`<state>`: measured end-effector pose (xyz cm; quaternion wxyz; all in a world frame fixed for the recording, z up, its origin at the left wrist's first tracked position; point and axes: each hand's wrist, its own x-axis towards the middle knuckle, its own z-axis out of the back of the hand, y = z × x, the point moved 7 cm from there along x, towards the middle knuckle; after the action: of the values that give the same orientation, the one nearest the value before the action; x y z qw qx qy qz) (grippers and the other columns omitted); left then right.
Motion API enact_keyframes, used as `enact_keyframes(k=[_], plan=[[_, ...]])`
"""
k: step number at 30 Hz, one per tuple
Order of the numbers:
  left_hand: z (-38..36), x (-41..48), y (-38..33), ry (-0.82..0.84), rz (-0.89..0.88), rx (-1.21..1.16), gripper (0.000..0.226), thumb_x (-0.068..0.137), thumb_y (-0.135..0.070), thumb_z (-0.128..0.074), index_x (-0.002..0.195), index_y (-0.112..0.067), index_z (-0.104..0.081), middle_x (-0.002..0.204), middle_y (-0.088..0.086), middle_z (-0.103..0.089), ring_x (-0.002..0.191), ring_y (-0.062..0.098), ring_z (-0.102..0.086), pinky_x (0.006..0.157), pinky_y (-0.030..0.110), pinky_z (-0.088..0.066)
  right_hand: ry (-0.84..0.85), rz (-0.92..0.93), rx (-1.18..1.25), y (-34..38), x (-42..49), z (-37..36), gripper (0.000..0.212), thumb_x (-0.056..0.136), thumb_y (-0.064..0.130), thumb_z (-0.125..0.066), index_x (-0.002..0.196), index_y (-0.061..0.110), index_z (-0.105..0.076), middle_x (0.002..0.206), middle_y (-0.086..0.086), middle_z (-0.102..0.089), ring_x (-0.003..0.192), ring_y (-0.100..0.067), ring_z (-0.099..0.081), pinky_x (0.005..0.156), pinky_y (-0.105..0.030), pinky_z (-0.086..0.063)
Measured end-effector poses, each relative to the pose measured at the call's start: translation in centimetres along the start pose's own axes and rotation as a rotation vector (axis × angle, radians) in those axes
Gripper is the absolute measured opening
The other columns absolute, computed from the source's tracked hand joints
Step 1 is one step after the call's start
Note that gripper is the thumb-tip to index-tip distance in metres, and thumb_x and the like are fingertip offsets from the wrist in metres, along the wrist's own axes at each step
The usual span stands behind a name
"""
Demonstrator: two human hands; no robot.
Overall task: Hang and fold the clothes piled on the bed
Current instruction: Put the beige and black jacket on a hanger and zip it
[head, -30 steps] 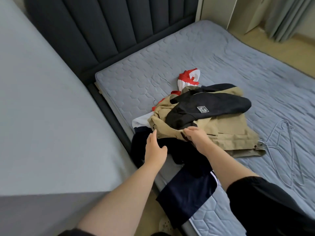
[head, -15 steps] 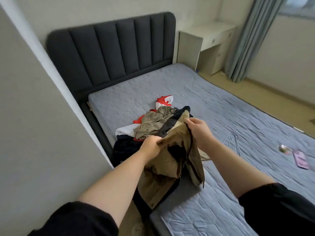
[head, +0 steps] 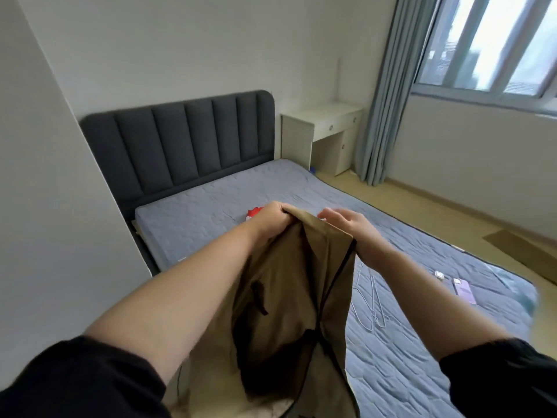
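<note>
Indoors: grey bed (head: 211, 200), dark headboard (head: 180, 140), curtained window (head: 488, 40).

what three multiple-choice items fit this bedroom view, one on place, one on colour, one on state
1. Where do the thin wire hangers lie? A) on the blue-grey quilted mattress B) on a wooden chair C) on a door handle
2. What colour is the held-up cloth garment? A) red B) tan C) white
3. What is the left hand doing? A) hanging idle B) gripping the garment's top edge C) pressing the mattress
Key: 1 A, they rest on the quilting; 2 B, its outer fabric is tan; 3 B, its fingers curl round the bunched edge.
</note>
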<state>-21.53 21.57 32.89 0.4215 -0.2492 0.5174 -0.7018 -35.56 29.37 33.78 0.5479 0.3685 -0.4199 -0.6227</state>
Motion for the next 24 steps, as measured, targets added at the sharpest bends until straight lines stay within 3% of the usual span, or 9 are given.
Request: enact_keyframes(k=[3,7,11,13,17,18,20,22,24], plan=[[-0.5,-1.0,-3.1,0.036,-0.038,0.056,0.031,0.09,-0.003,-0.049,0.081,-0.019,-0.074,0.087,0.002,-0.073,0.088,0.018,-0.068,0.08,0.031,-0.056,0.077,0.004,-0.065,2.5,-1.4,0.1,0.059,0.059,0.079,-0.051,0.093,0.033,-0.067,0.099,0.007,-0.069,0.096,-0.013,-0.063,0.079,-0.025,-0.048],[0.0,-2.6,-4.9,0.101,-0.045,0.093,0.023,0.088,-0.006,-0.053,0.084,-0.011,-0.075,0.084,0.007,-0.074,0.083,0.02,-0.069,0.069,0.026,-0.057,0.108,-0.038,0.003,4.3,-2.5,0.2,0.087,0.051,0.087,-0.049,0.105,0.023,-0.072,0.1,0.0,-0.073,0.095,-0.016,-0.067,0.087,-0.031,-0.05],[1.3,-3.8,-5.6,0.174,-0.047,0.2,0.036,0.081,0.009,-0.042,0.078,-0.012,-0.072,0.091,0.013,-0.071,0.091,0.028,-0.065,0.083,0.038,-0.056,0.274,-0.095,-0.291,5.7,-2.9,-1.8,0.031,0.077,0.048,-0.069,0.094,0.022,-0.074,0.093,-0.002,-0.072,0.086,-0.015,-0.066,0.08,-0.028,-0.055],[1.9,-4.5,-5.0,0.243,-0.026,0.293,0.034,0.083,0.006,-0.045,0.076,-0.014,-0.072,0.083,0.008,-0.07,0.082,0.023,-0.064,0.078,0.034,-0.057,0.338,-0.144,-0.4,6.1,-3.0,-3.1,0.021,0.082,0.037,-0.069,0.092,0.018,-0.073,0.094,-0.006,-0.071,0.085,-0.017,-0.063,0.082,-0.029,-0.052],[3.9,-5.3,-3.3,0.249,0.026,0.368,0.022,0.086,0.0,-0.05,0.09,-0.002,-0.071,0.092,0.016,-0.068,0.089,0.027,-0.063,0.086,0.042,-0.056,0.326,-0.242,-0.408,6.7,-3.3,-5.0,0.069,0.066,0.069,-0.064,0.102,0.011,-0.072,0.098,-0.004,-0.074,0.09,-0.017,-0.069,0.091,-0.035,-0.053],[4.5,-5.4,-3.1,0.23,0.029,0.373,0.022,0.086,0.0,-0.05,0.095,0.001,-0.07,0.097,0.018,-0.067,0.094,0.03,-0.063,0.089,0.044,-0.055,0.331,-0.247,-0.432,6.8,-3.4,-5.7,0.071,0.065,0.071,-0.062,0.102,0.012,-0.072,0.097,-0.001,-0.074,0.091,-0.015,-0.07,0.091,-0.036,-0.053],[5.3,-5.5,-2.7,0.219,0.018,0.379,0.025,0.086,0.002,-0.047,0.095,0.001,-0.07,0.099,0.019,-0.067,0.097,0.031,-0.063,0.089,0.045,-0.054,0.367,-0.258,-0.499,7.0,-3.4,-7.1,0.055,0.074,0.061,-0.067,0.103,0.015,-0.072,0.097,0.002,-0.074,0.09,-0.011,-0.069,0.09,-0.034,-0.053],[5.9,-5.8,-2.3,0.236,0.001,0.392,0.03,0.086,0.003,-0.046,0.076,-0.01,-0.072,0.092,0.015,-0.068,0.09,0.026,-0.063,0.081,0.038,-0.057,0.382,-0.265,-0.571,7.2,-3.2,-8.4,0.034,0.08,0.041,-0.068,0.103,0.016,-0.07,0.094,0.002,-0.072,0.085,-0.009,-0.067,0.085,-0.028,-0.055],[6.6,-5.9,-1.8,0.25,-0.018,0.387,0.045,0.09,-0.002,-0.049,0.054,-0.019,-0.068,0.096,0.014,-0.07,0.084,0.02,-0.062,0.068,0.028,-0.054,0.342,-0.268,-0.658,7.5,-2.9,-9.7,0.015,0.081,0.024,-0.064,0.093,0.015,-0.067,0.083,0.001,-0.067,0.073,-0.01,-0.062,0.067,-0.021,-0.054]])
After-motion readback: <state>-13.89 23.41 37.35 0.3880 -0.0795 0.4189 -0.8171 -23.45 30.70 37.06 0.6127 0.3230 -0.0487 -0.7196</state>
